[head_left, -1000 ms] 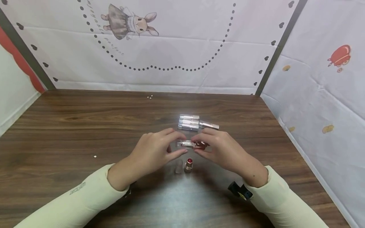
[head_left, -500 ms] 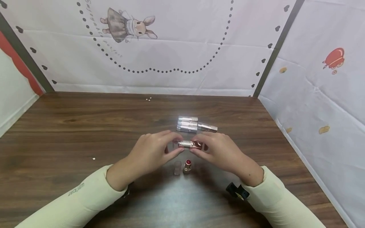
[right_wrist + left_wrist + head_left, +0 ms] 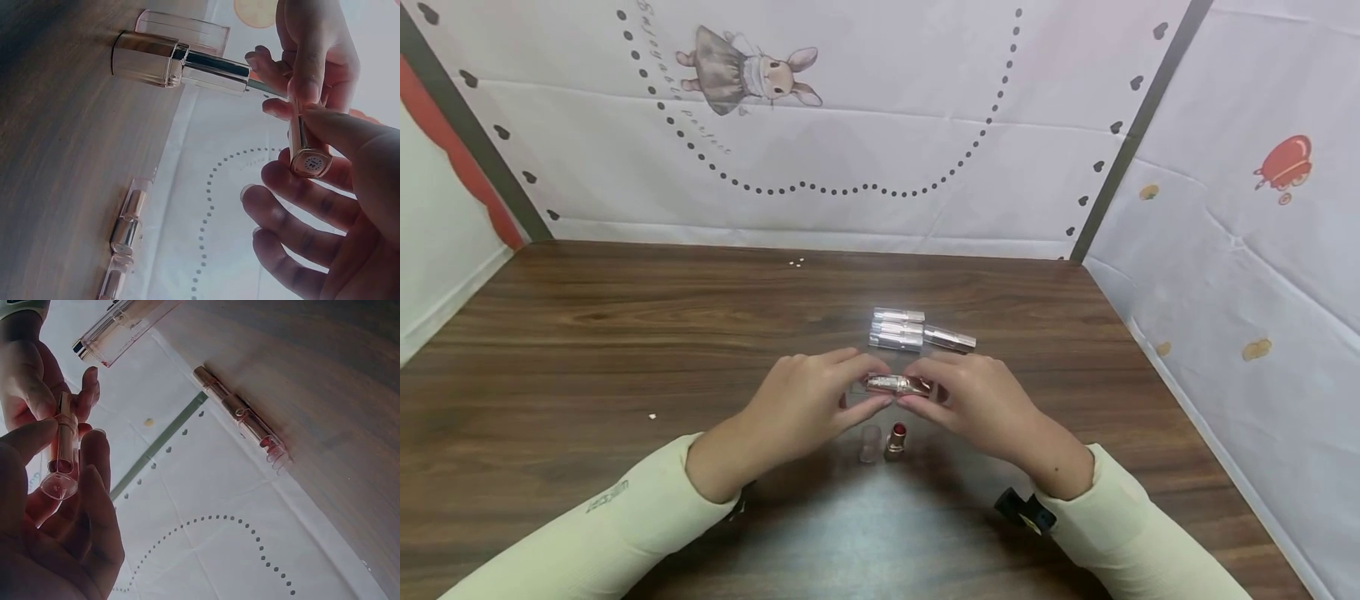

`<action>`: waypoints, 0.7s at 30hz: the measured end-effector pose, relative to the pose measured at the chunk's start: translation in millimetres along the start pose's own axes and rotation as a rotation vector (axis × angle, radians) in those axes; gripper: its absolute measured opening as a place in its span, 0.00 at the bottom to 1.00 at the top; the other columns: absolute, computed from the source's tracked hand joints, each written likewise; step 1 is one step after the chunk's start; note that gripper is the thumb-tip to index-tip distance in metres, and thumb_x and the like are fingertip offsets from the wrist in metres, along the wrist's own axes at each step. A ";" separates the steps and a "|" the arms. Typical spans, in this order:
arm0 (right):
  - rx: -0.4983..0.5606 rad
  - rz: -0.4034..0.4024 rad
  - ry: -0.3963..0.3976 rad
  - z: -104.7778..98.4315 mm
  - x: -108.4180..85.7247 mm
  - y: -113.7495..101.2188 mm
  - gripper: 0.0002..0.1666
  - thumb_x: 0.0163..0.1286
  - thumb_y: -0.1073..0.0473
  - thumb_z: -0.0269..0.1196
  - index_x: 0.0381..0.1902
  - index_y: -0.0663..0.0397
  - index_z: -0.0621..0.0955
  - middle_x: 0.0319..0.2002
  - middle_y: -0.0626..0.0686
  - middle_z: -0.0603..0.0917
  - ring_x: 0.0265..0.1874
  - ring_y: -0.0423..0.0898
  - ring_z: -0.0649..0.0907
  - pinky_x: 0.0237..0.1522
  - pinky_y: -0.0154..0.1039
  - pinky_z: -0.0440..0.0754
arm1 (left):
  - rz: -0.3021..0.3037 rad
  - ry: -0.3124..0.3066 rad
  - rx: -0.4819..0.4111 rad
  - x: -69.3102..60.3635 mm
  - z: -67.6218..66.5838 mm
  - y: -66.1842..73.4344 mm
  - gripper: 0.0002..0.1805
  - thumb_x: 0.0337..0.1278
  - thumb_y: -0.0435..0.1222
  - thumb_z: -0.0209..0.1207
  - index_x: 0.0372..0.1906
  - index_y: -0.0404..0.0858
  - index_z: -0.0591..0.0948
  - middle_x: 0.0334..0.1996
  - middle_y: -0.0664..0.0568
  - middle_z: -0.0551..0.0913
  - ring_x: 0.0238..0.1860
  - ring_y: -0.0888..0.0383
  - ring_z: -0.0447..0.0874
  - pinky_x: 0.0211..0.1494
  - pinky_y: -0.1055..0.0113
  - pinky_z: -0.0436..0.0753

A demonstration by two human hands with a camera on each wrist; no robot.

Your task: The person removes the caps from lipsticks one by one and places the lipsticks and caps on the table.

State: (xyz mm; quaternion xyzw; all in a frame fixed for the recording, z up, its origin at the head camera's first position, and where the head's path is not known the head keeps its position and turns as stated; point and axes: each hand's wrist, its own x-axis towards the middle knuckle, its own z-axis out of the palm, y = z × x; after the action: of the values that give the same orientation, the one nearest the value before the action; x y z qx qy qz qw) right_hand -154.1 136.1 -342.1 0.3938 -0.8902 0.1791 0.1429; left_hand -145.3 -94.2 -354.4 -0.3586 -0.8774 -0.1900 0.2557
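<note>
Both hands hold one shiny gold lipstick (image 3: 898, 384) level between them above the table. My left hand (image 3: 808, 392) pinches its left end, where a clear cap (image 3: 59, 485) surrounds the inner tube. My right hand (image 3: 985, 404) pinches the base, and a round label (image 3: 312, 164) shows on its end. Nearer to me an uncapped lipstick (image 3: 896, 442) stands upright with its red tip showing. Just left of it stands a loose clear cap (image 3: 870, 444). How far the held lipstick's cap is pushed on is partly hidden by fingers.
Beyond the hands several capped silvery lipsticks (image 3: 897, 330) lie side by side, and another lipstick (image 3: 950, 338) lies at their right. Small white bits (image 3: 797, 262) lie near the back of the brown wooden table (image 3: 625, 333). Printed cloth (image 3: 880, 150) hangs behind.
The fingers of both hands have closed in on the lipstick and it has turned slightly, its shine going from red to gold. The things on the table have stayed put.
</note>
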 end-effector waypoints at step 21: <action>-0.013 0.019 -0.021 0.6 -0.5 0.2 0.13 0.66 0.47 0.69 0.43 0.46 0.87 0.30 0.41 0.86 0.21 0.30 0.77 0.24 0.26 0.72 | 0.023 -0.045 -0.003 -0.4 -2.8 -2.4 0.13 0.57 0.48 0.69 0.45 0.49 0.88 0.31 0.61 0.85 0.16 0.71 0.68 0.17 0.77 0.61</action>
State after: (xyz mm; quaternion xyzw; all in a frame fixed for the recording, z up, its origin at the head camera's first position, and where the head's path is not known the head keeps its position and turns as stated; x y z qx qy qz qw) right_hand -154.0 136.2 -342.9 0.3861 -0.8965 0.1705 0.1344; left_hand -146.0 -97.4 -352.8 -0.3734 -0.8784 -0.1803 0.2377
